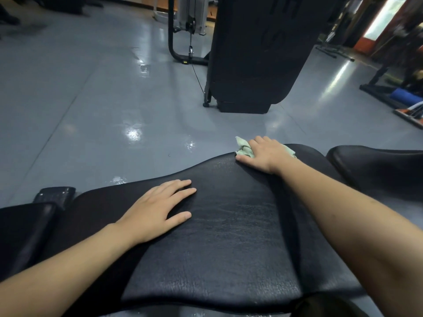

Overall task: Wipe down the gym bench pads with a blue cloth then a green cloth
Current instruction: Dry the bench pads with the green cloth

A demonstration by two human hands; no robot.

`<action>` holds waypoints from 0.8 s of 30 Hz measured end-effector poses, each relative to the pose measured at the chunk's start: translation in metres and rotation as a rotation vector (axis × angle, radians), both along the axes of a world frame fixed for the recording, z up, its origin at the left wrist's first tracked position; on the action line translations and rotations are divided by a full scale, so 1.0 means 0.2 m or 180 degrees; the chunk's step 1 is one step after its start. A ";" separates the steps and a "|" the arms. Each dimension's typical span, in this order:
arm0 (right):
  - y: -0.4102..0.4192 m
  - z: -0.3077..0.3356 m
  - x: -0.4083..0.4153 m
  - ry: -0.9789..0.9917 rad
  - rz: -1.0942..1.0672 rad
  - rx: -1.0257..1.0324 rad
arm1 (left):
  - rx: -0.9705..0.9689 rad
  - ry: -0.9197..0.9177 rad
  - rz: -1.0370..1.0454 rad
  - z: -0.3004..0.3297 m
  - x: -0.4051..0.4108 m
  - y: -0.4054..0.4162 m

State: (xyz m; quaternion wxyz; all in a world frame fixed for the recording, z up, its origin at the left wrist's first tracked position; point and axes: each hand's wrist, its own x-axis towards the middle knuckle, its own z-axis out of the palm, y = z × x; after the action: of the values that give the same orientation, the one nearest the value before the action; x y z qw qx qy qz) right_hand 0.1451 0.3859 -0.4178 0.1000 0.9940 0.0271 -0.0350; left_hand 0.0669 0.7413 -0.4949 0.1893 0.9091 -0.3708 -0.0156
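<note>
A wide black bench pad [229, 236] fills the lower middle of the head view. My left hand [158, 207] lies flat on it, fingers straight and spread. My right hand [263, 154] reaches to the pad's far edge and presses a pale green cloth [245, 148] onto the surface with flat fingers; the cloth sticks out on both sides of the hand. A second black pad [377, 165] lies to the right, a third [25, 227] to the left. No blue cloth is in view.
Shiny grey floor [91, 106] stretches beyond the bench. A tall black upright pad on a frame [256, 53] stands ahead, with a cable machine [190, 30] behind it. Racks and a blue roll [405, 94] sit at the far right.
</note>
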 end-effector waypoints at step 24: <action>1.14 -0.26 -0.06 0.0487 0.1055 0.0263 | 0.0269 0.0210 0.0070 -0.01 -0.03 0.54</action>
State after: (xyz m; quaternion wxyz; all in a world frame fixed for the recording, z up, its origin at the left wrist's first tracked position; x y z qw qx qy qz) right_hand 0.1326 0.6136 -0.4693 0.0612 0.9736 0.1994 -0.0924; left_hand 0.0611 0.8489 -0.4968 0.1630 0.9193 -0.3532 -0.0591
